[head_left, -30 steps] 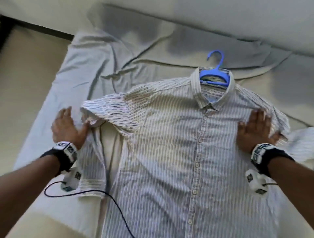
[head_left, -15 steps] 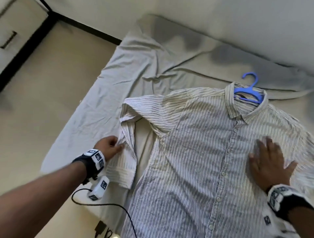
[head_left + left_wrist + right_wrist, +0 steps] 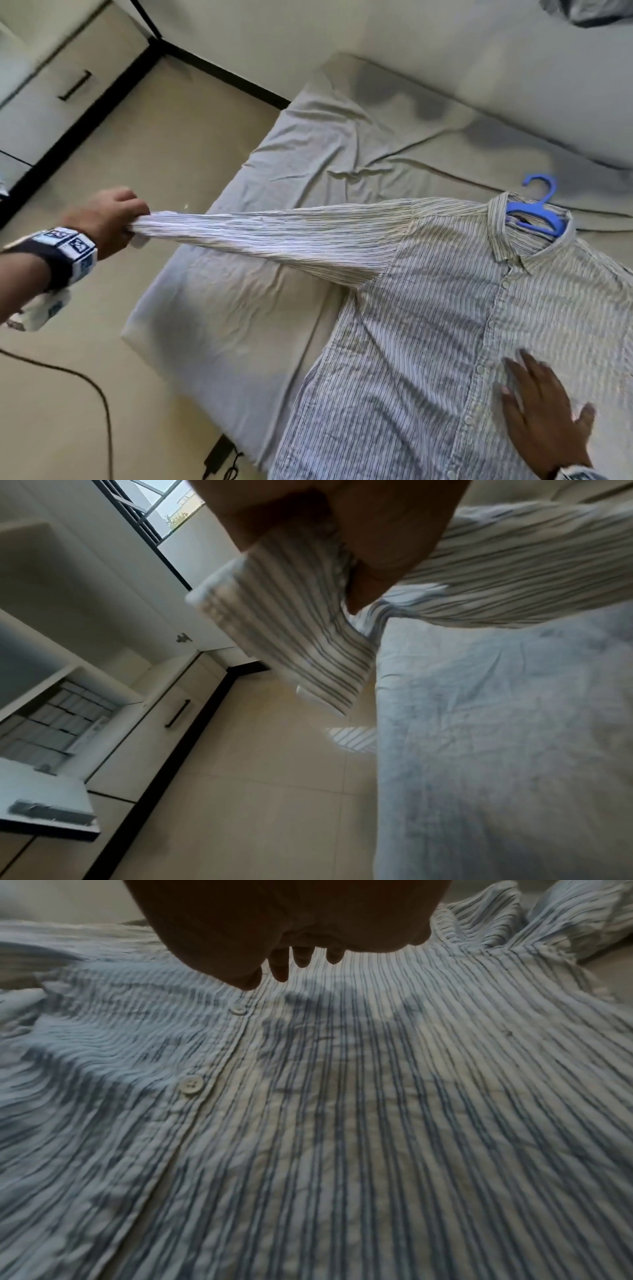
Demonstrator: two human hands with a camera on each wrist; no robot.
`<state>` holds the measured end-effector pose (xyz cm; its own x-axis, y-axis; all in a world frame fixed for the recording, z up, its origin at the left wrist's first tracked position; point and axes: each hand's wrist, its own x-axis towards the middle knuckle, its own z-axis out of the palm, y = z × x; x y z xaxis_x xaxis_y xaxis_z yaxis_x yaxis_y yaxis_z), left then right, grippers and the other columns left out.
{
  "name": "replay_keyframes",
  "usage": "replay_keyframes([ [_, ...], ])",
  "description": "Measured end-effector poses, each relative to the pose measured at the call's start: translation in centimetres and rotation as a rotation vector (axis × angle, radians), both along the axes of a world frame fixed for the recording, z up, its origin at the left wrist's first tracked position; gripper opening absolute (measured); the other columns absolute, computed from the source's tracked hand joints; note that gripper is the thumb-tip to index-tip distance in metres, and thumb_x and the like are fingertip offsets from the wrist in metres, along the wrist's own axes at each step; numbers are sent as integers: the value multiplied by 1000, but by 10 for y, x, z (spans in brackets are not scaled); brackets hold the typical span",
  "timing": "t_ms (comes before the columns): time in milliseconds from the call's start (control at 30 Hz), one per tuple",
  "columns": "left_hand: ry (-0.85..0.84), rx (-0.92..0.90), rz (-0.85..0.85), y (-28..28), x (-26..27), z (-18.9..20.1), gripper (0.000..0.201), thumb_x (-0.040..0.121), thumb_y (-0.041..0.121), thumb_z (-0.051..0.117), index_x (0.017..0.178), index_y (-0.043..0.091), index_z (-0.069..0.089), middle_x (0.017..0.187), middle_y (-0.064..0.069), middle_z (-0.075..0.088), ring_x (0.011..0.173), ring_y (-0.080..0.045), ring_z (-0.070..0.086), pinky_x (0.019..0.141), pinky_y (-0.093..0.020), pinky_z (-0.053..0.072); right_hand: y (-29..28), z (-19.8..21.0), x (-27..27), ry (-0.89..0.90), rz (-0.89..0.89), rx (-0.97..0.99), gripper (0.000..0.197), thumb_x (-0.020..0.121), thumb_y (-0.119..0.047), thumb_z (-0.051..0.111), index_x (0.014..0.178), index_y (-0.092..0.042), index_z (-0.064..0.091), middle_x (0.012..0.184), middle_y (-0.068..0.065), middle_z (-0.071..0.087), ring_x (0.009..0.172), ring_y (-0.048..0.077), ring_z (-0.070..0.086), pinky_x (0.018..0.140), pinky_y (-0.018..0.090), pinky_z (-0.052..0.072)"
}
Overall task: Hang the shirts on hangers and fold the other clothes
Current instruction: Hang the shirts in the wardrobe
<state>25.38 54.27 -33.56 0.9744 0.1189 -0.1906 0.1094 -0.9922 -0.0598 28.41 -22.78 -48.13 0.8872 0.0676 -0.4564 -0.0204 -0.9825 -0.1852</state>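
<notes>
Bed [image 3: 308,144]: grey sheet, creased, filling centre and upper right of the head view. Shirt [image 3: 445,342]: striped, buttoned, laid flat on the bed at right; one sleeve [image 3: 274,236] stretched taut toward the left edge. Hanger [image 3: 534,216]: blue, inside the collar at upper right, hook clear of it. Right hand [image 3: 544,414]: lower right, fingers straight, palm flat on the shirt front beside the buttons. Left hand [image 3: 106,219]: at left, fingers curled round the cuff [image 3: 284,642].
</notes>
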Motion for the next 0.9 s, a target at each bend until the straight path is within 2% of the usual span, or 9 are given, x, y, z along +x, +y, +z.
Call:
replay_keyframes([
  [100, 9, -28, 181, 14, -20, -16, 34, 69, -1, 80, 94, 21, 75, 86, -7, 61, 72, -38, 63, 62, -40, 52, 17, 4, 3, 28, 45, 11, 63, 92, -63, 32, 152, -45, 43, 168, -24, 21, 156, 14, 22, 116, 74, 10],
  [167, 16, -29, 410, 22, -31, -21, 15, 79, 24, 84, 92, 28, 76, 82, -8, 68, 75, -35, 67, 68, -39, 55, 31, 7, 7, 18, 48, 44, 61, 94, -62, 32, 151, -44, 44, 167, -24, 21, 156, 13, 20, 117, 74, 9],
  [233, 23, -114, 569, 35, -40, -23, 28, 82, 48, 79, 76, 21, 73, 66, -12, 65, 68, -31, 66, 65, -36, 51, 46, 10, 10, -25, 51, 84, 54, 101, -57, 32, 149, -39, 48, 167, -21, 25, 155, 14, 22, 117, 75, 9],
  [333, -2, -355, 784, 52, -54, -18, 28, 80, 40, 86, 74, 15, 74, 70, -13, 68, 74, -30, 67, 62, -31, 54, 62, 12, 11, -82, 65, 138, 50, 102, -56, 33, 147, -39, 48, 167, -19, 28, 154, 17, 26, 115, 75, 11],
  [433, -169, -994, 1073, 61, -68, -18, 37, 87, 20, 81, 120, 6, 73, 109, -17, 76, 93, -29, 75, 84, -44, 62, 77, 14, 13, -93, 66, 172, 55, 98, -58, 34, 148, -40, 47, 167, -21, 27, 154, 17, 26, 117, 73, 11],
  [500, -289, -1143, 1130, 54, -67, -19, 35, 99, 12, 65, 131, -1, 63, 103, -9, 79, 78, -14, 76, 80, -44, 63, 88, 14, 15, -98, 76, 181, 58, 97, -60, 32, 149, -39, 48, 167, -20, 28, 154, 16, 26, 117, 73, 12],
  [567, -298, -949, 1147, 43, -65, -27, 21, 105, 13, 57, 121, 4, 65, 91, -7, 77, 70, -13, 75, 69, -35, 65, 99, 14, 19, -84, 87, 179, 60, 97, -63, 28, 149, -40, 47, 167, -21, 27, 154, 17, 25, 117, 73, 12],
  [667, -229, -391, 1037, 44, -65, -52, 25, 107, 22, 52, 120, 8, 67, 111, -27, 70, 98, -39, 70, 88, -45, 53, 115, 12, 25, -88, 138, 183, 57, 99, -61, 30, 149, -39, 48, 167, -19, 28, 154, 20, 26, 116, 74, 15],
  [900, -68, -75, 891, 57, -90, -114, 36, 104, 45, 38, 125, 25, 60, 110, -29, 68, 92, -53, 64, 79, -53, 53, 149, 4, 51, -146, 229, 246, 51, 100, -49, 37, 146, -31, 50, 165, -14, 33, 151, 25, 33, 113, 76, 22],
])
